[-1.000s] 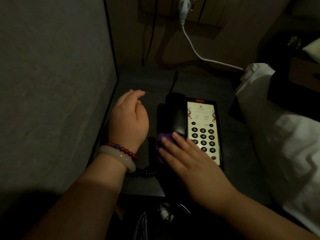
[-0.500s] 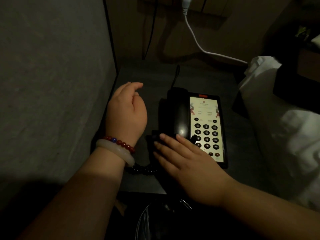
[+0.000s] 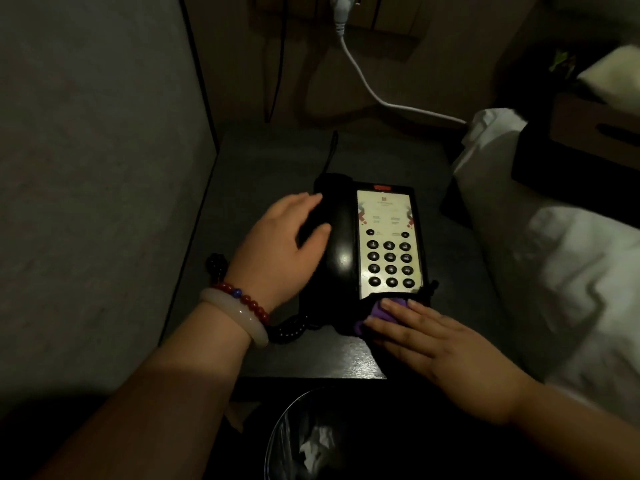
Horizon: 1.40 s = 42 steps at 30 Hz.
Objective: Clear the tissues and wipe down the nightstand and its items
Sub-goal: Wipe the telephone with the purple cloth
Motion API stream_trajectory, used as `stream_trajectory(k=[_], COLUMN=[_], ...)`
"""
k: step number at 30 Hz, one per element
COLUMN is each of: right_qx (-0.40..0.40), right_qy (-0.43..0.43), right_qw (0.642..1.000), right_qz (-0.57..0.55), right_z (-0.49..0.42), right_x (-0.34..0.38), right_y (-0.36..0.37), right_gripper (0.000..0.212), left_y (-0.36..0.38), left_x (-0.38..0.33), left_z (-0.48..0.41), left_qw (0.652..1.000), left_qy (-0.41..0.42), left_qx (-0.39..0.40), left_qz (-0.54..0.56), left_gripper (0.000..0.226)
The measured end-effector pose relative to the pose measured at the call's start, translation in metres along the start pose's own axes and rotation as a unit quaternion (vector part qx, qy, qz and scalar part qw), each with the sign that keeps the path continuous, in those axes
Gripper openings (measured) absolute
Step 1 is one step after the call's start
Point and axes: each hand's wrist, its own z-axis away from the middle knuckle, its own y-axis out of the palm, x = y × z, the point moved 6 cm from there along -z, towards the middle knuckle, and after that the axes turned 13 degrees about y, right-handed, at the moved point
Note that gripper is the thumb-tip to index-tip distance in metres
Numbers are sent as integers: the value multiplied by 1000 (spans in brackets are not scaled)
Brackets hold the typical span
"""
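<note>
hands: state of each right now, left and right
Left hand: open, resting on the telephone handset.
Right hand: open, flat, pressing the purple cloth on the telephone.

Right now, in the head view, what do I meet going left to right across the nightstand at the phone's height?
Grey wall panel → left hand → black handset → keypad → white bedding.
</note>
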Motion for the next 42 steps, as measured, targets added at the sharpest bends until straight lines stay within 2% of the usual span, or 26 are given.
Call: stream_trajectory(k=[2,4,6,9,10,12,17,25,31,37,40,42], right_qx=[-13,-37,-73,-71,-62,-69,-128,-144,-143,-127,-155,-166], right_qy=[67,146,247,387,408,434,476,466,465,486,514,528], right_qw=[997,978,927,806,779,756,733,720,690,698,679,672], right_qz=[-48,-146,-274,-441,-472,-485,-469,-495,-536,-510,-501,-491], right_z=[5,6,4,-9,-14,-22,-30,-87,-115,-107,-83,-60], right_x=[-13,-27,-37,-43,-42,-40,-42,-52,-58,-58,-63,-63], right_y=[-5,-10,-18,-12,-7,0,1,0,2,-6,-18,-23], right_gripper=[50,50,46,42,41,38,39,38,37,36,34,34], left_y=[16,29,38,44,45,47,43,15,8,0,-11,-12], left_x=[-6,-10,-12,-12,-10,-8,-5,32,55,45,36,33], left_z=[4,8,13,14,14,13,8,-18,-30,-24,0,25], left_qw=[999,995,992,991,991,990,989,985,980,987,985,942], left_qy=[-18,-31,-43,-68,-81,-98,-86,-107,-116,-117,-122,-173], left_qx=[50,95,118,115,108,90,37,-42,-46,14,100,208], left_qz=[10,14,16,18,24,48,112,130,157,109,-64,-199], left_gripper=[60,70,75,76,75,75,76,77,80,81,81,72])
